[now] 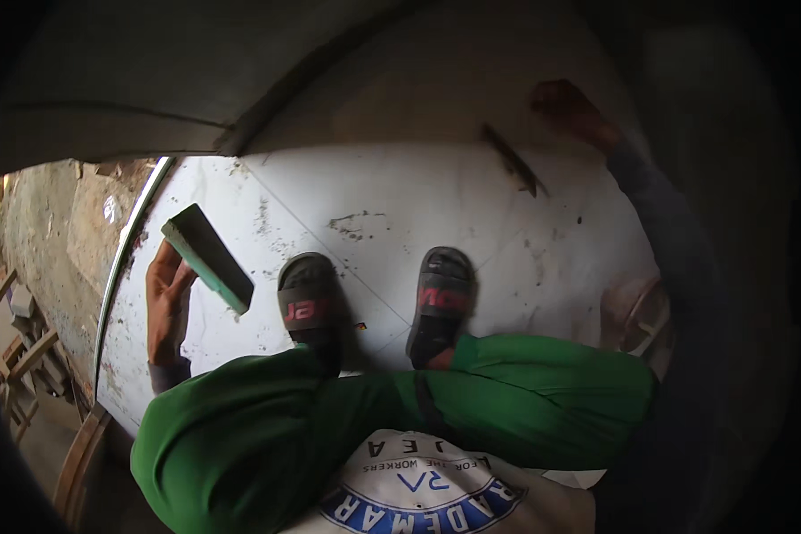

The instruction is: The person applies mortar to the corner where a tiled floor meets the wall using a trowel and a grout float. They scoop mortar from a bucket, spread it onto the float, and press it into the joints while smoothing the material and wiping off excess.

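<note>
My left hand [165, 298] grips a flat rectangular block [206, 258], dark on top with a pale green side, above the white board. At the upper right, my right hand [568, 109] is curled in shadow by a dark curved surface [392, 98]; whatever it may hold cannot be made out. Below and left of it lies or hangs a thin dark piece [513, 160], blurred, over the board's far part; I cannot tell which.
My feet in black sandals [440, 289] are on a white, smudged board [374, 222] with a curved rim, beneath my green-trousered legs. Wood offcuts [22, 351] lie on dirty ground [58, 222] at left. A round brownish object [632, 316] sits at right, partly behind my arm.
</note>
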{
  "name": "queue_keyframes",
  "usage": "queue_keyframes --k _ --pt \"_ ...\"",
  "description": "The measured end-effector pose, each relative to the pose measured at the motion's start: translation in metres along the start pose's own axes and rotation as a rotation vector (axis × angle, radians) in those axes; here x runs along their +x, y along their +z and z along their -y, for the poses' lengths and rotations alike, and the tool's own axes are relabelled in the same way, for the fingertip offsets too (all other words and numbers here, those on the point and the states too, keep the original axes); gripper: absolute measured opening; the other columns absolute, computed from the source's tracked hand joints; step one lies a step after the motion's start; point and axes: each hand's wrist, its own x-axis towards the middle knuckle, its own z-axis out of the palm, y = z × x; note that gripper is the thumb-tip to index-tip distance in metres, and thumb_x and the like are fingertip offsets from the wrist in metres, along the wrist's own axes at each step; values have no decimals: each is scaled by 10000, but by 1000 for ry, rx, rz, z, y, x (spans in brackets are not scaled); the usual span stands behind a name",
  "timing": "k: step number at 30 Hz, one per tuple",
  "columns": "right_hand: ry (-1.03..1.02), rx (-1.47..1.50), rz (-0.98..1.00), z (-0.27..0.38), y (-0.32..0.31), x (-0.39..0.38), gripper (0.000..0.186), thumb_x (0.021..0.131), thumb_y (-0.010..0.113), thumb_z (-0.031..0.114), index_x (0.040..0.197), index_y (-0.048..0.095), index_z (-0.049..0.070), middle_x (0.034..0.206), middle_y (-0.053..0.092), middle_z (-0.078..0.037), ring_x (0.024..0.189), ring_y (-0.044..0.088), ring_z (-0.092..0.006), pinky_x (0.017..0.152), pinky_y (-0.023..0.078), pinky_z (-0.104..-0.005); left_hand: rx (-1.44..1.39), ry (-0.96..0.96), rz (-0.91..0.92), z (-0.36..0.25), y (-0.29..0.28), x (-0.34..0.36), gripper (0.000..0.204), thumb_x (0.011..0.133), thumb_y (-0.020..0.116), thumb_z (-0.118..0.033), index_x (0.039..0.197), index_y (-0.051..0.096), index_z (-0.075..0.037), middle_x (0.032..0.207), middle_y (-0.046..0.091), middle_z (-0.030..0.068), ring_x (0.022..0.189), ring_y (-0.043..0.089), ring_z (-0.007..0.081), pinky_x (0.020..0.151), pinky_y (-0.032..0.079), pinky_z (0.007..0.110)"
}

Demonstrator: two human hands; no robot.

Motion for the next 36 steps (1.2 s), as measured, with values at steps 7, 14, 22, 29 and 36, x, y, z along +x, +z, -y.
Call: queue_keyframes --k 7,14,22,29,36 --pt "122 -477 -565 -157 45 22 461 986 559 251 1391 536 31 1319 578 -269 1151 613 -426 998 496 -496 348 -141 385 -68 85 45 326 995 673 -221 1182 563 22 973 625 66 907 584 134 791 502 331" --pt "-70 -735 -1004 -232 128 11 489 1074 446 230 1507 453 2 1513 490 -227 1438 421 -382 1197 321 -489 664 -182 599 -90 121 98 331 1034 591 -303 1076 635 22 892 677 127 831 615 176 759 514 363" --pt "-188 -131 -1019 -228 139 13 448 1088 461 233 1447 509 -30 1491 519 -223 1414 468 -367 1194 357 -469 25 -79 204 21 191 144 213 1029 584 -190 1132 611 -6 932 649 66 873 628 136 755 525 323" --pt "-159 -647 -1082 -241 123 -2 474 1083 489 259 1445 504 -45 1485 521 -228 1395 489 -378 1167 407 -477 -937 15 -664 57 289 148 295 1008 507 -72 1298 544 -33 1013 601 43 830 543 106 677 457 273" --pt "-278 -767 -1109 -239 127 7 447 1093 467 274 1424 542 -17 1459 561 -195 1407 478 -356 1182 384 -455 -870 161 -952 89 238 143 364 1059 583 -188 1403 513 -91 1113 641 28 984 616 111 869 518 300"
